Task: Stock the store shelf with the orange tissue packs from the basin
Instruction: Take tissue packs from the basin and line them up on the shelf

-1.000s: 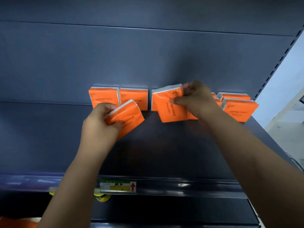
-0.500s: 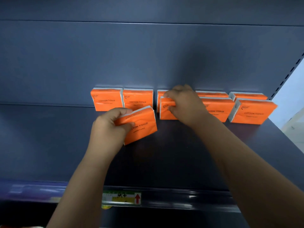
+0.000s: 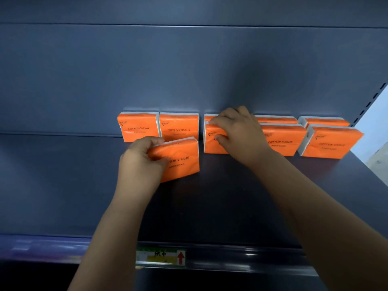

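While the right hand [image 3: 239, 133] curls over the top edge of a front-row pack [image 3: 214, 145] standing on the shelf [image 3: 231, 202], the left hand [image 3: 142, 162] grips a tilted pack [image 3: 182, 162] by its left end. The free slot looks to be just behind it, in front of the back-row pack [image 3: 179, 127]. The long axis needs levelling along the row, and the left hand is nearer; the basin is out of view.

Shelf clearance: left end and front open; rear occupied.
The shelf [image 3: 63, 185] lies bare left of the leftmost pack [image 3: 137, 128] and along its front. Packs line the back panel [image 3: 189, 70], the right-hand packs [image 3: 281, 141] two deep. The left grip [image 3: 140, 160], holding a tilted pack [image 3: 184, 162], blocks the second pack [image 3: 179, 127]. The right grip [image 3: 237, 131] clasps the front pack [image 3: 214, 143] beside it.
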Demonstrator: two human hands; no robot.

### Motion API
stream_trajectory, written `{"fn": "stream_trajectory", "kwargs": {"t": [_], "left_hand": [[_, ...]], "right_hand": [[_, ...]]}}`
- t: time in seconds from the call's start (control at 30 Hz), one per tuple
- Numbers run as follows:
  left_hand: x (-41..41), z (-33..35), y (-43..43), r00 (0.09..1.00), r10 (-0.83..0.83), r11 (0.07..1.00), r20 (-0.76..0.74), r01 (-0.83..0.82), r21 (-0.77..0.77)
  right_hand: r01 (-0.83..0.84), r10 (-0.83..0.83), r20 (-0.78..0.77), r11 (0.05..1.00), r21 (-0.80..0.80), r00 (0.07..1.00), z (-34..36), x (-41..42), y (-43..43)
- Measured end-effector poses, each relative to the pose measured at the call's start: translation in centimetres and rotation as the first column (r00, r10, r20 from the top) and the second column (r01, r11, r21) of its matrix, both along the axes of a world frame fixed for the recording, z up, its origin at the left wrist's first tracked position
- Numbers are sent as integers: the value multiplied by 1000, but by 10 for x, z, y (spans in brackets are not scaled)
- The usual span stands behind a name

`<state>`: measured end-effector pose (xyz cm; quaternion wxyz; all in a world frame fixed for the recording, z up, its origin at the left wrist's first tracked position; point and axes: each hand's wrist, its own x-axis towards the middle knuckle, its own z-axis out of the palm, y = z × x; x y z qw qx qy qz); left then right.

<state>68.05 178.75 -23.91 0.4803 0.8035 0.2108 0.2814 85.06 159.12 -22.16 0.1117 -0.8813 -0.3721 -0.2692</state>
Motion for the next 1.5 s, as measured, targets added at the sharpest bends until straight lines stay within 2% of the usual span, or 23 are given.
{"fn": "stream_trajectory", "kwargs": {"t": [0.23, 0.33, 0.4, 0.53, 0.7, 0.83, 0.97, 1.1, 1.3, 1.5], "left_hand": [[-2, -4, 5, 999, 35, 999, 0, -35, -6], [-2, -5, 5, 999, 42, 999, 15, -41, -20], [-1, -5, 5, 998, 57, 998, 26, -57, 14], [2, -8, 10, 992, 100, 991, 74, -105, 78], [11, -12, 9, 985, 151, 986, 87, -143, -89], [19, -12, 9, 994, 72, 986, 86, -58, -153], [27, -13, 5, 995, -15, 976, 102, 37, -213], [36, -14, 2, 994, -24, 955, 105, 53, -290], [45, -14, 2, 994, -36, 942, 100, 67, -328], [48, -17, 4, 997, 2, 960, 72, 18, -278]], "right_hand": [[-8, 9, 21, 999, -31, 1000, 3, -8, 4], [-169, 169, -5, 983, -66, 986, 12, -24, 12], [-261, 255, -82, 962, -77, 963, 18, -36, 24], [-325, 304, -174, 940, -107, 937, 14, -50, 39], [-254, 237, -183, 964, -74, 954, 11, -46, 46], [-163, 162, -88, 987, -5, 983, 5, -35, 50], [-43, 45, 47, 998, -37, 998, -2, -29, 54], [41, -36, 75, 997, -63, 997, -8, -26, 59], [83, -78, 98, 995, -52, 992, -10, -24, 66], [85, -75, 78, 988, -129, 994, -6, -24, 67]]}}
